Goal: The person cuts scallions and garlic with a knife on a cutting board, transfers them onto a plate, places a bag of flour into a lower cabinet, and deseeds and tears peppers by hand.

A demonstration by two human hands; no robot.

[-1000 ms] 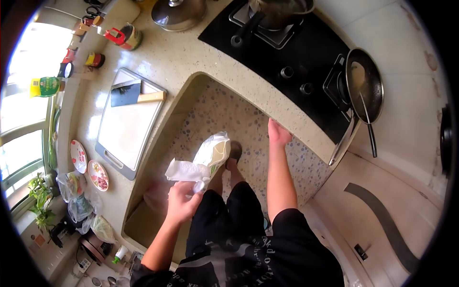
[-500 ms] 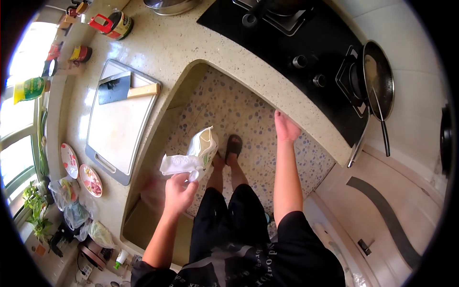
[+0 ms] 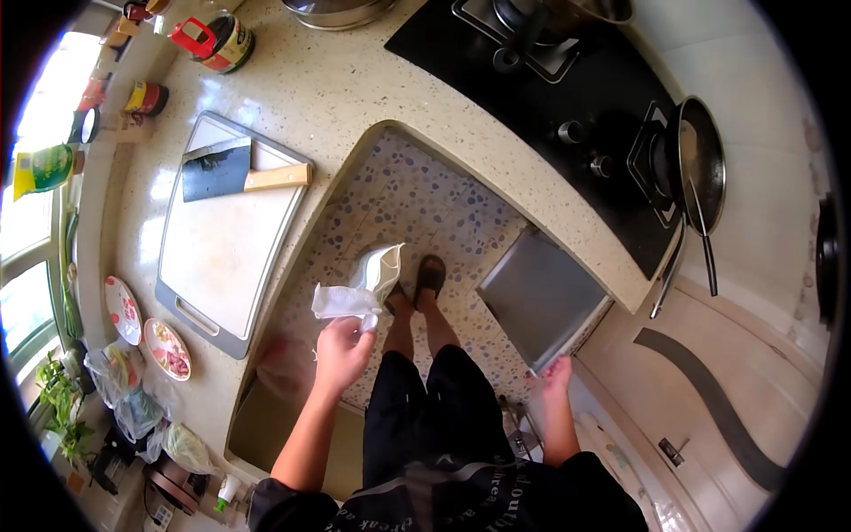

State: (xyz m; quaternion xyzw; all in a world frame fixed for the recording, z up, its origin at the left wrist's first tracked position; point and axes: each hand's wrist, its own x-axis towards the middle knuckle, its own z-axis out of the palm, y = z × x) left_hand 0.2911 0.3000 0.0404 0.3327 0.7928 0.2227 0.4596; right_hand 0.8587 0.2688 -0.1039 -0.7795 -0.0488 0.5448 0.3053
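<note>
A person in a black printed T-shirt stands at a kitchen bench, arms lowered. The left grip is pinched on the folded top of a white packet, which lies ahead of the fingers, away from the body, its long axis running forward and slightly right. The right grip, well apart from the packet, is at the near corner of a grey panel jutting from under the bench (drawer or door, the view does not settle it). Whether those fingers close on its edge or merely touch it cannot be told. The panel lies ahead of that grip and slightly left, nearly square, with no clear long axis.

The count: one packet, one panel, two feet on the speckled floor. At left on the bench are one cutting board bearing one cleaver, and two plates. Farther off sit one red-handled jar and one black hob with one pan and one pot.
</note>
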